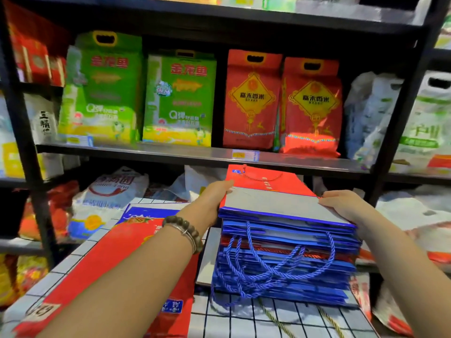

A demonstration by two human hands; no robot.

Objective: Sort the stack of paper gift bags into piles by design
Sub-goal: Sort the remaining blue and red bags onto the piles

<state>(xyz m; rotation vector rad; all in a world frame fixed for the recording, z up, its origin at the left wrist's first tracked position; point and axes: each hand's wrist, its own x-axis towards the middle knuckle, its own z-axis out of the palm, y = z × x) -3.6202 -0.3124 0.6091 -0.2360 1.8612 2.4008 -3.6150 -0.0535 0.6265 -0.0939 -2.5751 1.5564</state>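
Note:
A tall stack of flat paper gift bags (288,254), mostly blue with blue cord handles, stands on a checked tablecloth (244,320). The top bag (275,191) is red at its far part with a grey folded panel nearer me. My left hand (216,193) grips its left edge and my right hand (341,206) grips its right edge. To the left lies a red gift bag (127,259) on top of a blue one (148,212), partly hidden by my left forearm.
Black shelving (195,154) rises right behind the table, holding green rice bags (175,98), red rice bags (251,101) and white sacks (373,113). More sacks (107,196) sit on the lower shelf and at the right.

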